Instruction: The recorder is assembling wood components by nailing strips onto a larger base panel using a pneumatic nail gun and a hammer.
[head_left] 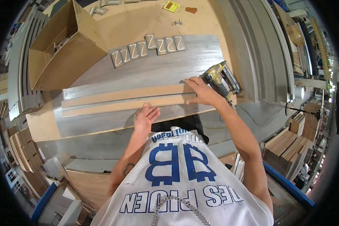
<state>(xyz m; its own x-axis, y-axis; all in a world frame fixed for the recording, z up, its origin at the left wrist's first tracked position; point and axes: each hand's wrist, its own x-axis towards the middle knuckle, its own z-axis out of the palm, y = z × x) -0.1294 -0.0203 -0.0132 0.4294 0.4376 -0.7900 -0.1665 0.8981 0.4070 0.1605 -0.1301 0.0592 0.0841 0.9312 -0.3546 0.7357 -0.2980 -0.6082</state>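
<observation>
Two long tan wooden strips [128,107] lie side by side, with a narrow gap, on a grey wood-grain board [97,128]. My left hand [146,117] is at the near strip with its fingers stretched out, fingertips touching its front edge. Over the right ends of both strips, my right hand [202,92] is spread, index finger by the far strip and thumb by the near one. Just beyond it rests a yellow and black nail gun [216,75] on its side. Several small grey blocks [150,41] with white glue squiggles sit in a row behind the strips.
An open cardboard box [60,60] stands at the left. Stacked grey panels [248,49] line the right side, with more panels [24,71] at far left. At the back lie a yellow case [171,6], brown pieces [191,10] and a few small metal fasteners [177,23].
</observation>
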